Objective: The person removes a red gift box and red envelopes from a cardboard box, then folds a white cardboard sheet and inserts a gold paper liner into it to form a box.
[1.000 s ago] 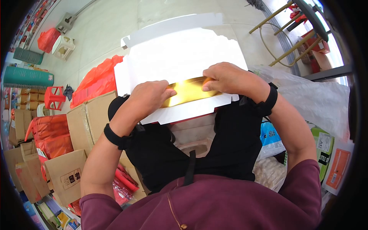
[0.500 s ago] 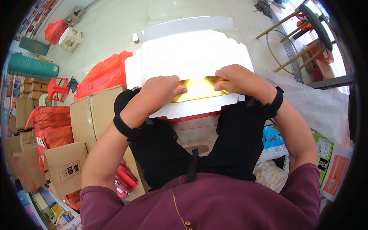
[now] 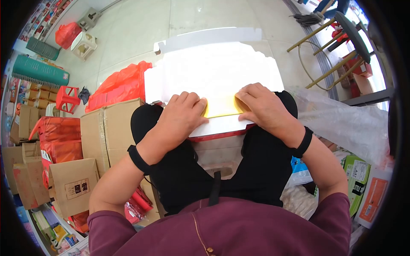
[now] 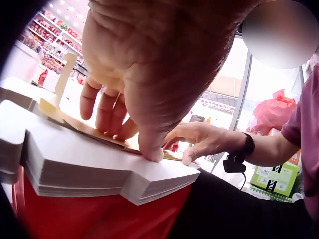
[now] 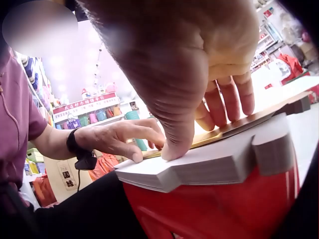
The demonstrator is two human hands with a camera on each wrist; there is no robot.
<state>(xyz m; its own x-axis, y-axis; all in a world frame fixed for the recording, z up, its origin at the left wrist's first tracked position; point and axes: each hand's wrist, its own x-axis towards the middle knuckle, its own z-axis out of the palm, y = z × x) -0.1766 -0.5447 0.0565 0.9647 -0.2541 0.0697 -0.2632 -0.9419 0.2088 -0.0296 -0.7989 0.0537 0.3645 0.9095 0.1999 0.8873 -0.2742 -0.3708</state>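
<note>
Gold sheet (image 3: 222, 107) is lying on white card stack (image 3: 218, 64); left hand (image 3: 178, 117), right hand (image 3: 265, 106) are pinching its ends, fingers curled.

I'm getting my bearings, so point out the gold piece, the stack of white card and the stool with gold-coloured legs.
Gold piece (image 3: 222, 106): head view, on its bright middle.
Stack of white card (image 4: 82, 174): left wrist view, on its layered edge.
Stool (image 3: 353, 37): head view, on its dark seat.

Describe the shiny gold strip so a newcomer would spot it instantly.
Find the stack of flat white cardboard sheets at the knees of the black trousers. Near its closest edge, look between the left hand and right hand. The shiny gold strip there gleams against plain white neighbours.
</note>
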